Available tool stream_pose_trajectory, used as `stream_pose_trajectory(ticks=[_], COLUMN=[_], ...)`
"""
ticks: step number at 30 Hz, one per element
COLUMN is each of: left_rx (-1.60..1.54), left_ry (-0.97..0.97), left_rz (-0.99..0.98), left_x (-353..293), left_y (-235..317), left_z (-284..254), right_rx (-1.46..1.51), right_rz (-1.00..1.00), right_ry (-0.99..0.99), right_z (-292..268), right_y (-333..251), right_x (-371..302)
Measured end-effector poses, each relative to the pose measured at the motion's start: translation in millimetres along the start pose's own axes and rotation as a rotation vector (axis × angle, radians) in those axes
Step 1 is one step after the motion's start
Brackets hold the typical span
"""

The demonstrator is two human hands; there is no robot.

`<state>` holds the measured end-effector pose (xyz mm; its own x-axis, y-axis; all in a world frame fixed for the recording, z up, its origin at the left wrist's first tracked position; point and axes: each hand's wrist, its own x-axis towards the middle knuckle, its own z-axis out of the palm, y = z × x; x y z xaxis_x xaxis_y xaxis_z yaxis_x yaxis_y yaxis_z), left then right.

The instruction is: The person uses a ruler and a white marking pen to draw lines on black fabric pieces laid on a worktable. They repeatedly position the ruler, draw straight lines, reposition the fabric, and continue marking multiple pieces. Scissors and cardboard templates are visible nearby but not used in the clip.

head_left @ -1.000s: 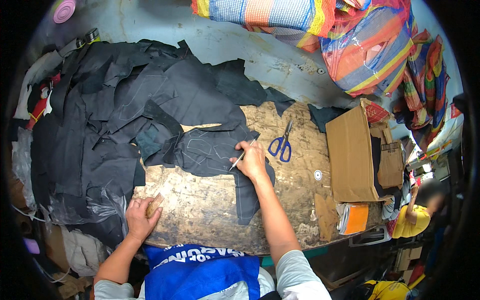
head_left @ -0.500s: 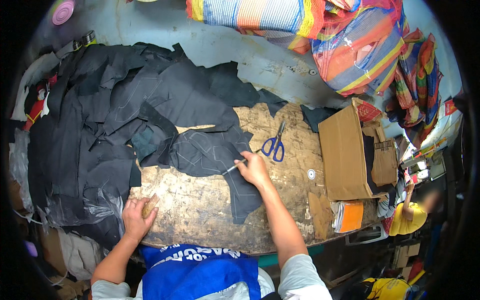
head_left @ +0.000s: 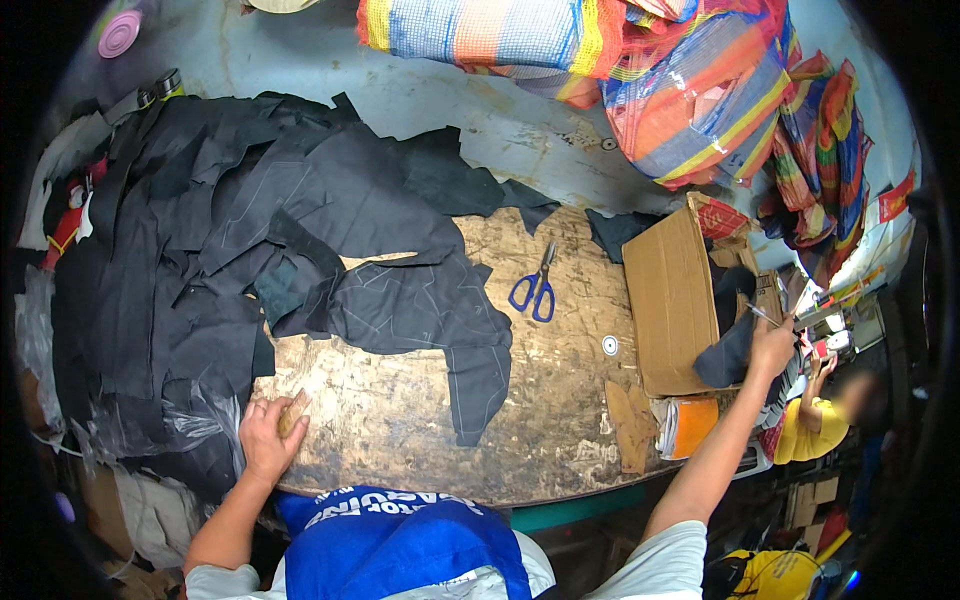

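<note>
At the table's near left, my left hand point(head_left: 265, 438) is closed around a small tan-brown piece point(head_left: 293, 412), too covered to name, resting on the wood. My right hand point(head_left: 772, 347) reaches out to the cardboard box point(head_left: 668, 305) at the right, fingers closed on a thin silvery pen point(head_left: 764, 315). Beside it a curved dark leather piece point(head_left: 722, 358) hangs over the box's near side; whether my fingers grip it too I cannot tell. A black leather sheet point(head_left: 420, 305) with pale drawn outlines lies mid-table. Blue-handled scissors point(head_left: 535, 290) lie apart from both hands.
A large heap of black leather point(head_left: 170, 240) fills the left side. Woven striped bags point(head_left: 690, 100) hang at the back wall. An orange packet point(head_left: 697, 428) and a brown scrap point(head_left: 629, 428) lie beneath the box. A person in yellow point(head_left: 808, 430) sits far right.
My right hand has left the marked leather sheet and swung right to the box, still with the pen. A dark piece now shows at the box's side. My left hand stays put.
</note>
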<state>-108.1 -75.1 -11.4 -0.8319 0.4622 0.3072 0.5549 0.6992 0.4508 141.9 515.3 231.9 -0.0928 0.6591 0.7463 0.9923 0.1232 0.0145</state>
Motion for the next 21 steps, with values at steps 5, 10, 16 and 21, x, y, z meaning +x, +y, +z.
stream_pose_trajectory(ticks=[5,10,16,21], left_rx=[-0.014,-0.006,-0.005,0.004], left_ry=[0.005,0.010,-0.025,0.010], left_rz=[0.003,0.003,-0.026,0.009], left_x=[-1.0,-1.2,-0.5,-1.1], left_y=[-0.8,0.2,0.1,-1.6], left_z=[0.4,-0.9,-1.6,-1.2], right_rx=[0.261,0.464,1.041,1.110], right_rz=[-0.113,-0.340,-1.228,-1.262], right_ry=[-0.328,-0.114,-0.687,-0.754], right_z=[-5.9,-23.3,-16.8,0.3], right_y=[-89.1,-156.1,-239.7,-266.0], right_x=[-82.3,-150.0,-272.5,-305.0])
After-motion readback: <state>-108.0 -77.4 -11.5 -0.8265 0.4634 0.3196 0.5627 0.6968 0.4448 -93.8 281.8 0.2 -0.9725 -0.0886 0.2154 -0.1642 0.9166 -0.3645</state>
